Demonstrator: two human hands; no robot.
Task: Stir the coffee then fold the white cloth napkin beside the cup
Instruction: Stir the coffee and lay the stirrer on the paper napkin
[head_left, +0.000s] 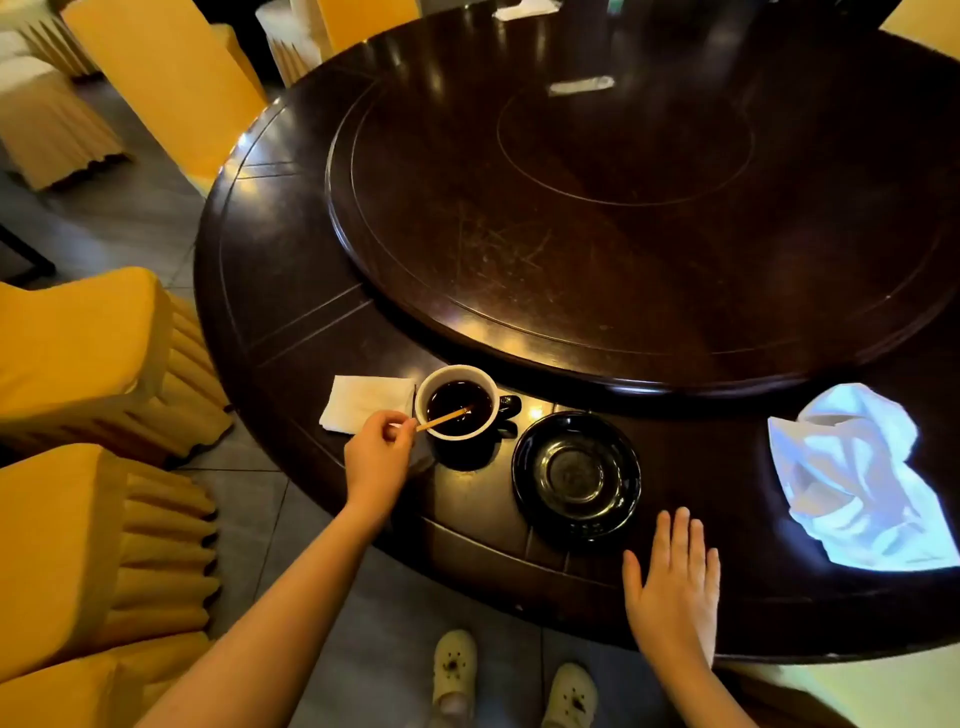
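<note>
A cup (457, 372) with a white inside and a dark handle holds black coffee and stands near the table's front edge. My left hand (378, 451) pinches a thin wooden stir stick (442, 419) whose far end dips into the coffee. Left of the cup, touching its side, lies a flat folded white paper napkin (363, 401). A crumpled white cloth napkin (857, 478) lies far right on the table. My right hand (672, 577) rests flat on the table edge, fingers spread, holding nothing.
An empty black saucer (575, 519) sits right of the cup, just beyond my right hand. A raised dark turntable (623, 218) fills the table's middle. Yellow-covered chairs (78, 364) stand on the left. My feet in pale clogs (457, 670) show below.
</note>
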